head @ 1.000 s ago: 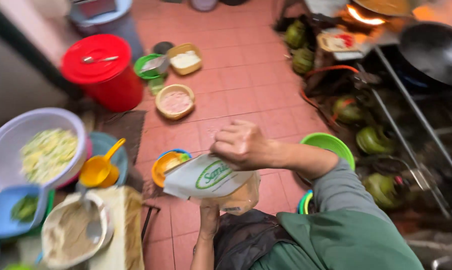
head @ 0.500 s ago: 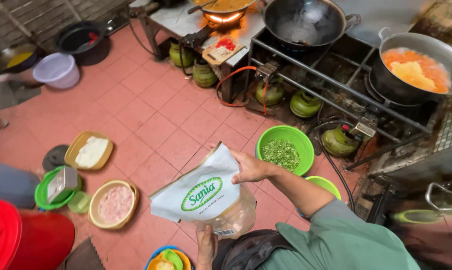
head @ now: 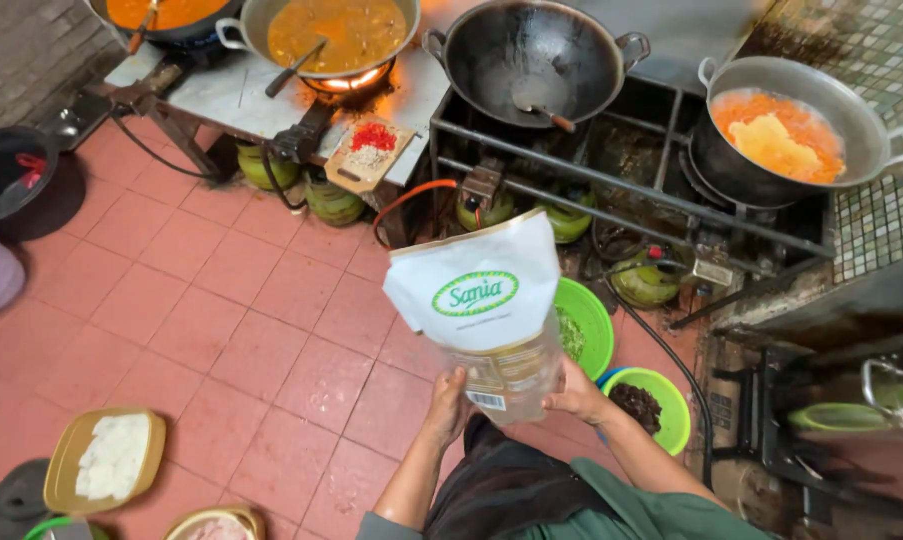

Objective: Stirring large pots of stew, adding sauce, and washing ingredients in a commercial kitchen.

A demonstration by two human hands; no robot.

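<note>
1. Both my hands are on the oil pouch (head: 486, 320), a soft white refill bag with a green oval mark and a clear lower part showing pale yellow liquid. It stands upright in front of my chest, over the red tiled floor (head: 221, 300).

2. My left hand (head: 446, 405) has its fingers closed round the bottom left corner, palm turned in. I judge it takes the weight from below, because a floppy bag sags if held only at the top.

3. My right hand (head: 576, 392) wraps the bottom right edge from behind, fingers pressed to the plastic. With one hand on each lower corner, the bag stays upright.

4. The top of the pouch looks flat; I cannot tell whether it is cut open or sealed.

5. Straight ahead, beyond the pouch, sits the empty black wok (head: 536, 60) on the metal burner frame, a ladle resting inside it.

6. Right of that is a silver pan of orange broth (head: 786, 135); left of it a pan of brown curry (head: 341, 30) over a lit flame.

7. A small cutting board (head: 369, 150) with chopped red chilli and garlic hangs off the counter edge, close to the cooking.

8. Down by my right side are two green bowls: one with chopped greens (head: 583, 325), half hidden by the pouch, and one with dark bits (head: 646, 405).

9. At lower left, a yellow tray of white slices (head: 111, 458) lies on the floor, well apart from me.
</note>
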